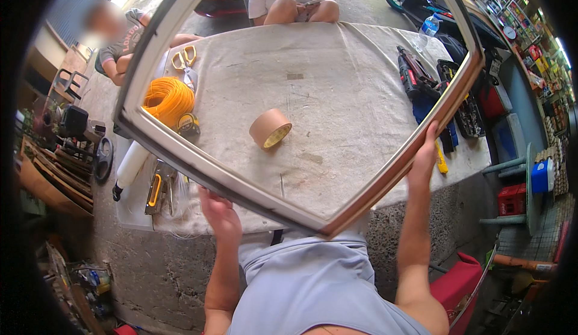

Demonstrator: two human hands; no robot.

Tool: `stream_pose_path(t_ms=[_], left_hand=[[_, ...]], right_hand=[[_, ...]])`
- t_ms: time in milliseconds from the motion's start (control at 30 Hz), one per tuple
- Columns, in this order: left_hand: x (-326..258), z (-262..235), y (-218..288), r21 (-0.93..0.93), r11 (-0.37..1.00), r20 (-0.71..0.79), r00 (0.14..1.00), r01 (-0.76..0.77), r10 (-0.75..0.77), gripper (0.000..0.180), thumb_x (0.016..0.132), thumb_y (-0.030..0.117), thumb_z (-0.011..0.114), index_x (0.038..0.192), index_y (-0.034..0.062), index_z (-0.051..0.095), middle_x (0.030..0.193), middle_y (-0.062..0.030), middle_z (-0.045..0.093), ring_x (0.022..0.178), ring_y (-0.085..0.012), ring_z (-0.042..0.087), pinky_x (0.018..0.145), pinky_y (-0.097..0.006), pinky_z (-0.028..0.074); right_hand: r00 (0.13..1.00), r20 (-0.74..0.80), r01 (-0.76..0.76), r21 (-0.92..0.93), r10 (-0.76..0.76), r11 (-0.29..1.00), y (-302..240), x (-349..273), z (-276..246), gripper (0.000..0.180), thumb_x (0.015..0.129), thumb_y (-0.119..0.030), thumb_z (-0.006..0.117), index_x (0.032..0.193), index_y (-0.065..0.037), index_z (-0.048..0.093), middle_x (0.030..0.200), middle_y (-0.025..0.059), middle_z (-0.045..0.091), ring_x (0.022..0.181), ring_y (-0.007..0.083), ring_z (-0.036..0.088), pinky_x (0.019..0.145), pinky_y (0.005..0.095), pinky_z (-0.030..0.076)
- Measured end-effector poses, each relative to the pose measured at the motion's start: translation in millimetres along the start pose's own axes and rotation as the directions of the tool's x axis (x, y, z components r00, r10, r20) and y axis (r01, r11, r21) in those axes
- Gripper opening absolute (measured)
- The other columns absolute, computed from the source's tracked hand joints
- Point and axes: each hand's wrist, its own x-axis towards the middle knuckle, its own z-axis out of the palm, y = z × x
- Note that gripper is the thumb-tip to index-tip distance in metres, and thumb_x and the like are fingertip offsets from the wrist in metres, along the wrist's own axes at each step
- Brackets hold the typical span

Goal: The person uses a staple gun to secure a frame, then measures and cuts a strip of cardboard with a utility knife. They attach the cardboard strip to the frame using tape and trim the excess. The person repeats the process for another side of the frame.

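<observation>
Both my hands hold up a large angular frame [384,183] above the cloth-covered table. Its sides are whitish with a dark outer edge, except the lower right side, which is brown. My left hand [221,214] is closed on the lower left side near the bottom corner, its fingers partly behind the frame. On the brown side, my right hand [424,154] grips the outer edge. Through the frame's opening I see a roll of brown tape [269,128] lying on its side on the cloth, touched by neither hand.
At the table's left lie an orange cord coil [168,97], scissors [184,58], a tape measure [188,127], a white bottle [132,161] and a utility knife [155,193]. A power drill [410,79] and water bottle [430,25] are at the right. Two people sit beyond the table.
</observation>
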Motion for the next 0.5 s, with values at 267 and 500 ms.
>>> stream_pose_path(t_ms=[267, 500], left_hand=[[-15.2, -19.4, 20.3, 0.034, 0.887, -0.278, 0.857, 0.46, -0.434, 0.038, 0.097, 0.038, 0.056, 0.108, 0.0023, 0.059, 0.098, -0.0077, 0.065, 0.088, -0.018, 0.065, 0.068, -0.036, 0.057], [-57.5, -39.6, 9.8, 0.232, 0.708, -0.302, 0.741, 0.667, -0.6, 0.041, 0.097, 0.039, 0.055, 0.1, -0.0017, 0.061, 0.089, -0.0126, 0.068, 0.075, -0.0212, 0.068, 0.059, -0.035, 0.058]], right_hand=[[0.94, 0.308, 0.284, -0.466, -0.148, 0.838, -28.0, 113.9, 19.4, 0.066, 0.088, -0.061, 0.059, 0.086, 0.004, 0.068, 0.077, 0.0025, 0.06, 0.07, 0.0102, 0.052, 0.063, 0.0287, 0.042], [0.898, 0.43, 0.395, -0.688, -0.096, 0.608, 66.3, 181.3, 69.8, 0.073, 0.087, -0.066, 0.054, 0.078, 0.006, 0.065, 0.071, 0.0083, 0.06, 0.07, 0.0167, 0.055, 0.065, 0.0355, 0.045]])
